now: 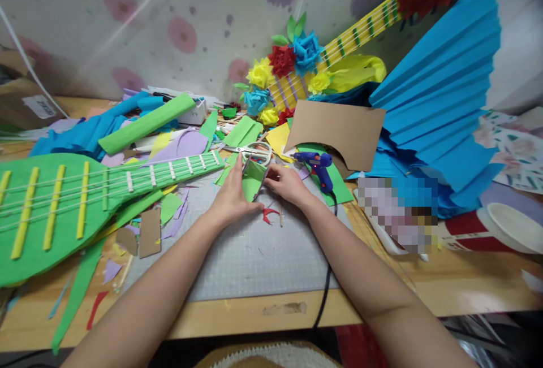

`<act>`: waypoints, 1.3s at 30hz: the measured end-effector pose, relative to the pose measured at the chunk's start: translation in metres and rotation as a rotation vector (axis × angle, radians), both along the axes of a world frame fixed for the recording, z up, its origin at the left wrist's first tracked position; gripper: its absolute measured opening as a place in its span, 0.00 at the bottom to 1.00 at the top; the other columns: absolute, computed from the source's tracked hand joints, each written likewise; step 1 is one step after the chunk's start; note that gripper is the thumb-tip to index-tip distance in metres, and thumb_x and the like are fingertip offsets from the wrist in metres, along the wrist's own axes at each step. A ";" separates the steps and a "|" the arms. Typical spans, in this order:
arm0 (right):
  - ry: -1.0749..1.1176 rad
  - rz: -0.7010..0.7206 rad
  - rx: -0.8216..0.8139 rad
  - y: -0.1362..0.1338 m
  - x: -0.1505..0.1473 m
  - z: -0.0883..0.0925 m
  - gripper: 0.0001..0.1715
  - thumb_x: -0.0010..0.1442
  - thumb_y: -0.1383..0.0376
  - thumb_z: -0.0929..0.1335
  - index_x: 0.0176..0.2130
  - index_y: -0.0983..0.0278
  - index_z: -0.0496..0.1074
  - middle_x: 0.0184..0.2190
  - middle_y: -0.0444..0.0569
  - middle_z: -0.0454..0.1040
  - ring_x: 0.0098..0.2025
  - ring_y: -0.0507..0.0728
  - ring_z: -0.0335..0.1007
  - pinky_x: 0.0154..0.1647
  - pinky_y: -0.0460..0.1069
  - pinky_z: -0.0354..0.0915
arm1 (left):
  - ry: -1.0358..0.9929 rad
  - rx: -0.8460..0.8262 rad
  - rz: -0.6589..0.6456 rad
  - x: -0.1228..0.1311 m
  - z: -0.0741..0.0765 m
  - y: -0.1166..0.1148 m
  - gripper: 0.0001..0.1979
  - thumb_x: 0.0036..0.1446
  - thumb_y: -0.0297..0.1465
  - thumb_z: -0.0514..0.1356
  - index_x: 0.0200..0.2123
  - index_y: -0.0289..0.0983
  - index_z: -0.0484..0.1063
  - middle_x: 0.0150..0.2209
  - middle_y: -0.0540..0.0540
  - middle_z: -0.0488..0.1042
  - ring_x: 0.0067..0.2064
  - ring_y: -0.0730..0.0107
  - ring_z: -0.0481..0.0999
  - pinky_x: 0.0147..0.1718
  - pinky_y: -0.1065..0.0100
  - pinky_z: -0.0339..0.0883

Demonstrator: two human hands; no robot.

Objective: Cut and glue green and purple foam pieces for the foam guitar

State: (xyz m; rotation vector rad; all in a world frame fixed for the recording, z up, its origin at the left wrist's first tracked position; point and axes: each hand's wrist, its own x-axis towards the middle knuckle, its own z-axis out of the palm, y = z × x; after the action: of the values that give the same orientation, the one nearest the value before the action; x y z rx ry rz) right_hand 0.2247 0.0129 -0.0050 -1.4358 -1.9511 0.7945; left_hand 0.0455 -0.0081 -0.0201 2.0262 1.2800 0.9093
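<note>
Both of my hands meet over a grey cutting mat [254, 255]. Between them stands a small piece of cardboard covered in green paper [253, 180]. My left hand [231, 195] presses against its left side with the fingers together. My right hand [286, 182] grips its right edge with curled fingers. White-handled scissors [254, 152] lie just behind the piece. A blue glue gun [318, 165] rests to the right of my right hand, its black cord running toward me.
A green paper guitar [63, 204] fills the left of the wooden table. A brown cardboard cut-out [339, 128], a big blue pleated paper fan [441, 102], paper flowers [292, 60] and a yellow guitar neck stand behind. Paper scraps litter the mat's edges. A red-and-white cup [487, 232] lies at right.
</note>
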 end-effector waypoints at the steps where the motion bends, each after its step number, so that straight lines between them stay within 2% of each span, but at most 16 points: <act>1: 0.024 0.005 -0.006 0.000 0.000 -0.001 0.09 0.50 0.73 0.66 0.34 0.63 0.71 0.31 0.44 0.76 0.32 0.51 0.70 0.37 0.47 0.64 | 0.014 0.011 0.018 0.001 -0.001 0.000 0.65 0.32 0.35 0.71 0.65 0.41 0.29 0.62 0.34 0.53 0.62 0.48 0.55 0.57 0.50 0.54; 4: 0.055 0.013 -0.019 0.001 -0.001 -0.006 0.12 0.50 0.73 0.65 0.36 0.62 0.71 0.32 0.44 0.77 0.34 0.52 0.72 0.39 0.47 0.65 | 0.030 0.039 0.065 0.003 -0.003 0.002 0.64 0.32 0.33 0.70 0.65 0.43 0.29 0.60 0.36 0.56 0.60 0.50 0.58 0.55 0.51 0.56; 10: 0.000 -0.020 0.002 0.000 -0.002 -0.008 0.06 0.50 0.72 0.66 0.31 0.62 0.70 0.31 0.44 0.77 0.33 0.53 0.72 0.36 0.47 0.65 | 0.035 -0.019 0.183 0.007 -0.001 0.000 0.61 0.34 0.30 0.69 0.65 0.42 0.33 0.54 0.38 0.62 0.55 0.54 0.64 0.51 0.53 0.61; 18: -0.018 -0.033 -0.013 -0.001 -0.001 -0.003 0.03 0.50 0.71 0.66 0.28 0.63 0.69 0.26 0.44 0.75 0.30 0.52 0.71 0.32 0.46 0.63 | 0.053 -0.055 0.228 0.008 -0.001 -0.001 0.59 0.35 0.29 0.69 0.65 0.38 0.34 0.49 0.39 0.65 0.52 0.56 0.67 0.51 0.55 0.61; 26: 0.016 -0.023 -0.024 -0.001 0.000 -0.004 0.09 0.49 0.72 0.65 0.32 0.64 0.71 0.29 0.44 0.75 0.31 0.52 0.70 0.35 0.46 0.63 | 0.253 0.076 0.277 0.019 0.002 -0.007 0.56 0.36 0.32 0.67 0.64 0.31 0.37 0.49 0.34 0.64 0.52 0.49 0.64 0.52 0.51 0.59; 29: -0.015 -0.036 0.014 -0.001 0.000 -0.003 0.09 0.48 0.72 0.65 0.32 0.63 0.71 0.28 0.43 0.74 0.30 0.51 0.68 0.34 0.46 0.62 | 0.314 0.134 0.309 0.026 0.004 -0.010 0.56 0.36 0.34 0.67 0.65 0.32 0.38 0.51 0.33 0.62 0.54 0.47 0.63 0.52 0.50 0.57; 33: -0.041 -0.050 0.026 -0.001 0.000 -0.002 0.06 0.48 0.70 0.65 0.31 0.63 0.70 0.26 0.42 0.72 0.28 0.51 0.66 0.31 0.45 0.60 | 0.331 0.156 0.333 0.029 0.006 -0.011 0.54 0.40 0.33 0.65 0.65 0.32 0.36 0.53 0.33 0.61 0.53 0.48 0.63 0.51 0.52 0.59; 39: 0.000 -0.079 0.034 0.000 -0.002 -0.007 0.11 0.48 0.70 0.66 0.35 0.62 0.69 0.30 0.44 0.74 0.31 0.52 0.69 0.34 0.46 0.62 | 0.321 0.172 0.333 0.027 0.006 -0.006 0.53 0.41 0.30 0.63 0.65 0.34 0.35 0.51 0.34 0.63 0.52 0.51 0.65 0.50 0.54 0.61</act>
State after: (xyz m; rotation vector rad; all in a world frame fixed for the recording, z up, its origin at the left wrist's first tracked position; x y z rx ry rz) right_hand 0.2231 0.0128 -0.0120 -1.4828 -1.8868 0.7231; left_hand 0.0724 -0.0141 -0.0137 2.1961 1.8105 0.8887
